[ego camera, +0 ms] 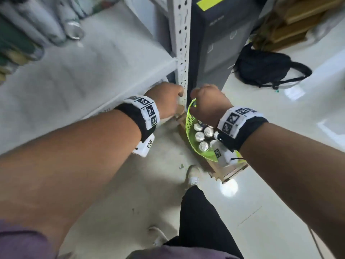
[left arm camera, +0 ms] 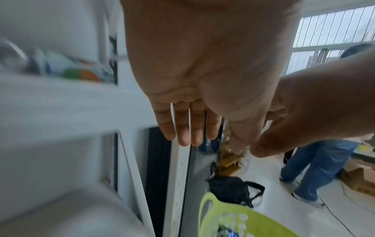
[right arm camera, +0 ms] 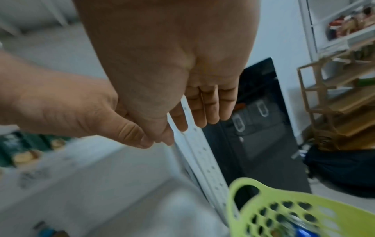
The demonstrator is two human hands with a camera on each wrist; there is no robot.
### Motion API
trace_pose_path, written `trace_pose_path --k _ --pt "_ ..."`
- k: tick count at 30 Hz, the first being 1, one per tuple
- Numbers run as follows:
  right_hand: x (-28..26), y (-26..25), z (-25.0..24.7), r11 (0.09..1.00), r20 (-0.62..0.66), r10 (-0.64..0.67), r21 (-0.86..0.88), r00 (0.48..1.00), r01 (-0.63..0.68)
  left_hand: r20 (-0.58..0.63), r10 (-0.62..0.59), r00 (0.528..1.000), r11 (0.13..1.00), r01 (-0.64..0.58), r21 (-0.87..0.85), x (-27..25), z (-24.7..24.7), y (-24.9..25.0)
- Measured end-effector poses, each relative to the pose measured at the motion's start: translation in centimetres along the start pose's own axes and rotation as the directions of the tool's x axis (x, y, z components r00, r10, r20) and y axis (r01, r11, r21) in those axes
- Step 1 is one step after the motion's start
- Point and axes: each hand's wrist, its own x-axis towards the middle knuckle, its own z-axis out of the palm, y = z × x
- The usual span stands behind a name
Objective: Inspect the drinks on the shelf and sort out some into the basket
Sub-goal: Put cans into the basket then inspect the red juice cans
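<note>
Both forearms are reaching forward and down in the head view, each wearing a black wrist strap with white marker tiles. Past them the left hand [ego camera: 166, 98] and the right hand [ego camera: 209, 103] are hovering side by side in front of the perforated white shelf post [ego camera: 182, 45], their thumbs nearly meeting. In the wrist views the fingers of each hand are hanging straight and close together with nothing in them, so both hands are loose and holding nothing. Just below the right hand a lime-green plastic basket [ego camera: 190, 124] is sitting on a low wooden stand [ego camera: 231, 172] on the pale floor, its handle rim right under the knuckles; whether the hand is touching it cannot be told. Inside the basket several silver-topped drink cans [ego camera: 203, 135] are standing upright, packed together. More drinks [ego camera: 72, 28], blurred, are lying at the back left of the white shelf board [ego camera: 89, 71]. A tall dark cabinet [ego camera: 220, 42] is standing just right of the post, and a black bag [ego camera: 265, 68] is lying on the floor beyond it. In the left wrist view another person in blue jeans [left arm camera: 322, 166] is standing further off.
</note>
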Motion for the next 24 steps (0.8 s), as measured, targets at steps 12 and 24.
trace_pose_path --k 12,24 --pt "-15.7 -26.8 -15.1 0.93 -0.36 -0.357 -0.049 0.862 0.364 -0.432 0.016 0.902 0.992 0.038 0.117 -32.7 -25.0 -5.9" --pt "-21.5 -42.2 -29.3 0.712 -0.532 -0.666 -0.245 0.522 0.658 -0.658 0.066 0.75 0.963 0.125 0.239 -48.0 -41.5 -8.2"
